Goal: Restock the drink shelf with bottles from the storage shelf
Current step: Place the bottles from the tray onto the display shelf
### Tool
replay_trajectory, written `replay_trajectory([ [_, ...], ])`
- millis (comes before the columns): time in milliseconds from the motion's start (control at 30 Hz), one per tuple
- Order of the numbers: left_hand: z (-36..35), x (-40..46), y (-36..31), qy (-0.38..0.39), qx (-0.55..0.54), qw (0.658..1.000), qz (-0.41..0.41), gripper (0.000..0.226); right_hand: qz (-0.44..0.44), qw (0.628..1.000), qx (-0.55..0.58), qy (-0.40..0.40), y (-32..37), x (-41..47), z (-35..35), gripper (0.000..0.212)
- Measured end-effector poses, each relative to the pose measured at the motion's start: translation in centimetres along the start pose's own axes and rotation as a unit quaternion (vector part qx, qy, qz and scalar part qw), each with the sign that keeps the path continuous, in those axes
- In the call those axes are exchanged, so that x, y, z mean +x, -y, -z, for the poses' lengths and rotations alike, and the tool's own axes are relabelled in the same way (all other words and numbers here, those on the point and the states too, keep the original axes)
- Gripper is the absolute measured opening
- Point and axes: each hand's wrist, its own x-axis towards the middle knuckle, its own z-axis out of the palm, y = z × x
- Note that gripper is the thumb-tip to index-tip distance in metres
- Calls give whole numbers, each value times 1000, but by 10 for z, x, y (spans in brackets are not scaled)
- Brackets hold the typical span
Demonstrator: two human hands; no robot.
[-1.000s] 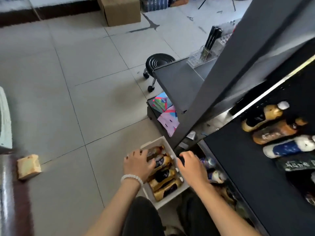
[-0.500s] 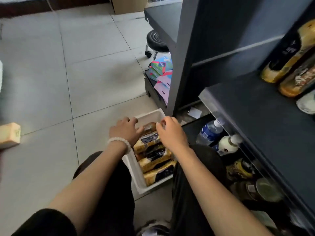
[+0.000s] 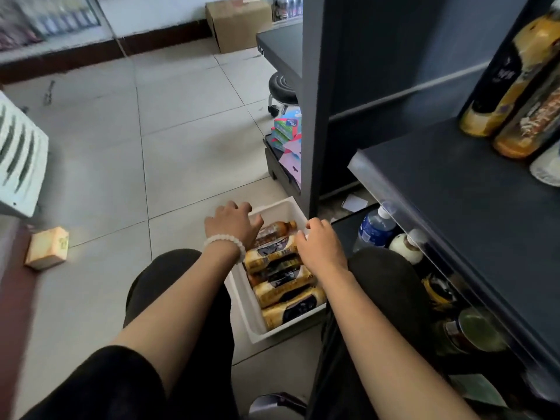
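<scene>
While the person crouches with both knees spread, a white bin [image 3: 242, 301] sits on the tiled floor [image 3: 181, 147] between the legs, packed with bottles [image 3: 285, 291] lying on their sides in a row. Both forearms reach forward and down from the bottom of the head view, converging on the far end of the bin.

The left hand [image 3: 231, 224], with a white bead bracelet [image 3: 225, 242] at the wrist, lies palm down over the bin's left rim. Its fingers are spread and loosely bent, their tips near the far left corner, and the thumb side rests against the brown bottle [image 3: 274, 228] that lies farthest from the person. Nothing is clasped in it; the grip is relaxed.

The right hand [image 3: 321, 245] comes in from the other side, palm down, knuckles up, its fingers curled downward over the right ends of the farthest bottles. Whether those fingers actually clasp a bottle or merely touch the caps cannot be told, since the back of the hand hides them.

To the right stands the dark drink shelf [image 3: 454, 207]. Its upper board carries a few bottles lying at the far right edge, including a yellow one with a black label [image 3: 512, 80]. On the lowest level, just beside the right knee, stand a water bottle with a blue label [image 3: 374, 230] and a small white bottle [image 3: 404, 245], with more dim bottles nearer the camera.

Behind the bin, a black stool [image 3: 281, 92] on castors and a stack of colourful packets [image 3: 288, 125] sit by the shelf's upright. A cardboard box [image 3: 239, 22] stands by the far wall, and a small yellow block [image 3: 48, 247] lies on the floor at left.
</scene>
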Motion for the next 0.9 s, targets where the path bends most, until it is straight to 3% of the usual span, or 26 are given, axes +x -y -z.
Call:
replay_trajectory([
  [200,-10,-5,-1,11,14,999,27,47,-120,991,50,13,-11,7,-40,39],
  [300,-31,5,8,22,6,999,29,46,-178,981,71,23,-14,19,-65,50],
  [467,-98,31,24,86,-12,996,18,44,-317,939,131,19,-29,50,-101,44],
  [700,-183,76,13,138,-9,990,-35,54,-366,927,77,20,-60,74,-158,43],
  [900,-229,93,12,149,5,985,-86,61,-452,890,64,-12,-83,81,-204,68],
])
